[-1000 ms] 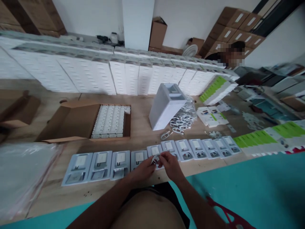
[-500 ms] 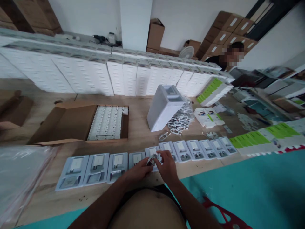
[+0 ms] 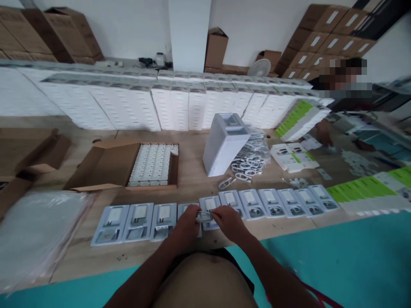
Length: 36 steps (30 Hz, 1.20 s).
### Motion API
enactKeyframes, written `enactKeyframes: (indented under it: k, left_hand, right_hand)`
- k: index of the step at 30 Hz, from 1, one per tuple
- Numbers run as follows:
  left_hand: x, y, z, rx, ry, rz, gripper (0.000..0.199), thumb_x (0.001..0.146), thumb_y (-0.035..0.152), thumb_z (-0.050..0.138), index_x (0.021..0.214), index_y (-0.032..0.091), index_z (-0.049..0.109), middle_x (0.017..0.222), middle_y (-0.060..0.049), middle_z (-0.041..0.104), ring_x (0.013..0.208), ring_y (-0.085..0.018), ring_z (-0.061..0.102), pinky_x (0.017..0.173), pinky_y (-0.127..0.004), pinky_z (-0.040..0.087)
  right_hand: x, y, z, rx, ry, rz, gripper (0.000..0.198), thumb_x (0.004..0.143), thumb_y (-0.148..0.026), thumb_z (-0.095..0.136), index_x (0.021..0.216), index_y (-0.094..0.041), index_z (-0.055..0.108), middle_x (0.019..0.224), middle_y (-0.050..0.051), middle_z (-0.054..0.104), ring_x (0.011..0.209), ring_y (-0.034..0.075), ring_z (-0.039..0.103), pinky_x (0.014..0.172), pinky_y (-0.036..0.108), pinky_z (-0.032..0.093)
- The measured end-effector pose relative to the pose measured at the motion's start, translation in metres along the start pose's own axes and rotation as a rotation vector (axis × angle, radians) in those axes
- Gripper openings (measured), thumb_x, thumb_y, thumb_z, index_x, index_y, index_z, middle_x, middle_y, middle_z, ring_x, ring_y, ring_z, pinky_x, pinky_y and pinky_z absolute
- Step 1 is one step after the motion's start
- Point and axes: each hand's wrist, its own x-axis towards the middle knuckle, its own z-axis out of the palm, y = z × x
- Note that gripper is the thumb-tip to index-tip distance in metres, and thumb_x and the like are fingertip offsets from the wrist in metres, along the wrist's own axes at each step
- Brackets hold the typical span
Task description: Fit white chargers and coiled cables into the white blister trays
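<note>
A row of grey plastic trays (image 3: 138,220) lies along the near edge of the wooden table (image 3: 192,179), each with a white charger set in it. My left hand (image 3: 186,222) and my right hand (image 3: 227,221) meet over the middle tray (image 3: 210,204). Both pinch a coiled white cable (image 3: 204,216) just above that tray's lower pocket. The trays to the right (image 3: 289,201) hold coiled cables; those to the left show bare lower pockets.
A pile of coiled cables (image 3: 250,160) lies beside a tilted stack of grey trays (image 3: 224,143). An open carton of white chargers (image 3: 150,164) sits left of centre. White boxes (image 3: 160,102) wall the back. Clear bags (image 3: 35,235) lie at left. Another person (image 3: 345,92) works at far right.
Both hands have stayed together on the coiled cable and sunk slightly onto the middle tray. The camera has shifted a little, so the scene sits more to the right.
</note>
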Motion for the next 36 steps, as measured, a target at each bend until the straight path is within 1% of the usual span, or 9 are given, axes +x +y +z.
enactKeyframes:
  k: [5, 7, 11, 15, 22, 26, 28, 33, 36]
  left_hand:
    - [-0.003, -0.002, -0.007, -0.583, -0.419, -0.289, 0.027, 0.079, 0.035, 0.058, 0.098, 0.017, 0.054, 0.081, 0.0, 0.06, 0.065, -0.013, 0.056, 0.056, -0.024, 0.039]
    - [-0.001, -0.006, -0.005, -0.662, -0.459, -0.351, 0.031, 0.082, 0.045, 0.054, 0.095, 0.016, 0.055, 0.078, -0.001, 0.06, 0.06, -0.012, 0.054, 0.052, -0.022, 0.036]
    - [0.004, -0.016, 0.006, -0.338, -0.283, -0.214, 0.027, 0.087, 0.036, 0.047, 0.098, 0.016, 0.06, 0.072, -0.001, 0.06, 0.062, -0.015, 0.055, 0.062, -0.027, 0.041]
    - [0.004, -0.016, 0.017, -0.09, -0.086, -0.059, 0.033, 0.089, 0.029, 0.044, 0.115, 0.018, 0.061, 0.093, -0.008, 0.067, 0.083, -0.02, 0.059, 0.081, -0.033, 0.043]
    - [0.0, -0.008, 0.023, -0.337, -0.18, -0.099, 0.038, 0.092, 0.036, 0.041, 0.118, 0.017, 0.06, 0.073, -0.001, 0.061, 0.067, -0.016, 0.054, 0.069, -0.028, 0.043]
    - [-0.001, -0.018, 0.028, -0.587, -0.183, -0.169, 0.038, 0.089, 0.04, 0.047, 0.118, 0.017, 0.058, 0.089, -0.003, 0.064, 0.07, -0.014, 0.053, 0.067, -0.026, 0.043]
    - [0.0, -0.024, 0.03, -0.668, -0.186, -0.2, 0.039, 0.087, 0.039, 0.05, 0.119, 0.017, 0.058, 0.094, -0.004, 0.064, 0.07, -0.013, 0.052, 0.065, -0.024, 0.043]
    - [0.004, -0.02, 0.02, -0.499, -0.21, -0.125, 0.036, 0.088, 0.034, 0.047, 0.117, 0.016, 0.061, 0.086, -0.003, 0.063, 0.068, -0.013, 0.052, 0.065, -0.025, 0.043]
    - [0.011, -0.006, 0.006, -0.272, -0.196, 0.033, 0.034, 0.091, 0.029, 0.043, 0.117, 0.018, 0.063, 0.084, -0.003, 0.063, 0.072, -0.015, 0.054, 0.073, -0.028, 0.043]
  right_hand:
    - [-0.007, -0.001, 0.009, -0.14, 0.101, -0.079, 0.023, 0.097, -0.028, 0.049, 0.093, -0.025, 0.072, 0.084, 0.003, 0.068, 0.087, 0.02, 0.057, 0.081, 0.031, 0.036]
    - [-0.012, -0.002, 0.009, -0.228, 0.109, -0.109, 0.021, 0.096, -0.025, 0.05, 0.091, -0.024, 0.071, 0.086, 0.005, 0.068, 0.09, 0.021, 0.056, 0.081, 0.033, 0.035]
    - [-0.018, -0.005, 0.01, -0.315, 0.068, -0.015, 0.017, 0.092, -0.021, 0.053, 0.083, -0.02, 0.067, 0.09, 0.01, 0.068, 0.089, 0.024, 0.058, 0.076, 0.034, 0.035]
    - [-0.018, -0.009, 0.015, 0.02, 0.064, 0.247, 0.014, 0.092, -0.03, 0.052, 0.088, -0.022, 0.063, 0.079, 0.004, 0.069, 0.074, 0.019, 0.061, 0.066, 0.03, 0.036]
    - [-0.01, -0.007, 0.036, 0.824, 0.222, 0.368, 0.019, 0.088, -0.037, 0.049, 0.078, -0.021, 0.053, 0.06, -0.003, 0.061, 0.054, 0.014, 0.059, 0.058, 0.026, 0.044]
    - [-0.012, -0.007, 0.051, 1.068, 0.096, 0.433, 0.024, 0.084, -0.043, 0.053, 0.079, -0.02, 0.053, 0.064, -0.001, 0.065, 0.052, 0.015, 0.06, 0.048, 0.024, 0.039]
    - [-0.014, -0.005, 0.056, 1.044, 0.062, 0.444, 0.025, 0.083, -0.044, 0.054, 0.078, -0.019, 0.055, 0.063, -0.001, 0.064, 0.051, 0.014, 0.057, 0.048, 0.024, 0.039]
    - [-0.012, 0.005, 0.047, 0.577, 0.326, 0.28, 0.023, 0.072, -0.029, 0.068, 0.092, -0.019, 0.063, 0.09, 0.002, 0.067, 0.067, 0.014, 0.057, 0.069, 0.029, 0.046]
    - [-0.002, 0.014, 0.024, 0.61, 0.149, 0.174, 0.022, 0.074, -0.029, 0.069, 0.093, -0.02, 0.066, 0.088, 0.001, 0.069, 0.068, 0.013, 0.058, 0.068, 0.027, 0.046]
